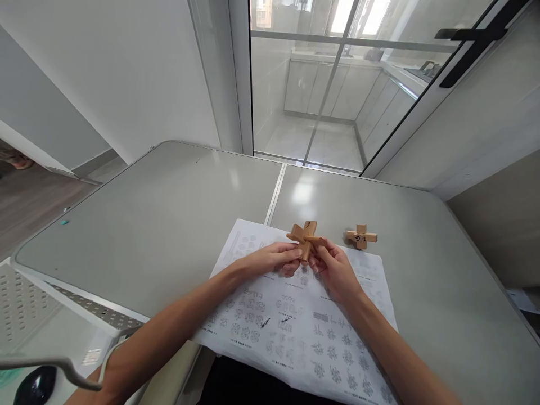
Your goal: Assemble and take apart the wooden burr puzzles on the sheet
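Right, I see the left hand (pixel 283 257) pinching a wooden cross (pixel 306 236) near its lower end | right hand (pixel 337 270) pinching its rightward stick (pixel 316 240) | held over the printed sheet (pixel 295 337), toward its far edge | second cross (pixel 360 237) beyond, on the grey table (pixel 169 225)

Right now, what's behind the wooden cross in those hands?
Printed paper and grey table show there. The wooden cross, left hand and right hand hide some spots.
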Tool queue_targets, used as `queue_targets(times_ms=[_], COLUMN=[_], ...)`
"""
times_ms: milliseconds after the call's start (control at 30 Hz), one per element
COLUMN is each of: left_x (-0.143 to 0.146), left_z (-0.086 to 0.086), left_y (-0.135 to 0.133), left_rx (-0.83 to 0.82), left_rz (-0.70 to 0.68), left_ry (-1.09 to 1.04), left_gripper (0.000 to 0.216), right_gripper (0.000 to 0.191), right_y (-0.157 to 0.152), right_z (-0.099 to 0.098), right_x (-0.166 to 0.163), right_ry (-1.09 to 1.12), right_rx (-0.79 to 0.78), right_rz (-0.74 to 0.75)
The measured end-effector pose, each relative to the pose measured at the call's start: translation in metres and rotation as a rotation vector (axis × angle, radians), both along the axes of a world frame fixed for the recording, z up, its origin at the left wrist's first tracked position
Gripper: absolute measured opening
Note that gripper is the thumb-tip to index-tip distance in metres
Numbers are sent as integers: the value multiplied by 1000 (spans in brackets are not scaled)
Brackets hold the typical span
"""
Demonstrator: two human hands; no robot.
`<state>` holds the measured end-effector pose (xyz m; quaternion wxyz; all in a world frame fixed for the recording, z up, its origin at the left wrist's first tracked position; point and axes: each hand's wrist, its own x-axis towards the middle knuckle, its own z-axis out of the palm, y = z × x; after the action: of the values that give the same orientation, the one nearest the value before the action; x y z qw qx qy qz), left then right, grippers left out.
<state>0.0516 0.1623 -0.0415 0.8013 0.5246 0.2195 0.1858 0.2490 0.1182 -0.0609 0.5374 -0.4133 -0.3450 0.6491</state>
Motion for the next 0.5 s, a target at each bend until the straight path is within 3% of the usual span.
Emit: queue_targets(times_ms=[333,500], left_x=[-1,-3], left_z=[5,3], left_y=[8,10], left_rx=[-144,-258], left_rz=[77,209], left_ry=[-105,-160], left_gripper=[42,39], right_gripper=[35,33], right_y=[1,4], right_z=[8,6], right_x=[3,5], right_ry=[40,162], right_rx=[-80,-152], right_rz=[210,64])
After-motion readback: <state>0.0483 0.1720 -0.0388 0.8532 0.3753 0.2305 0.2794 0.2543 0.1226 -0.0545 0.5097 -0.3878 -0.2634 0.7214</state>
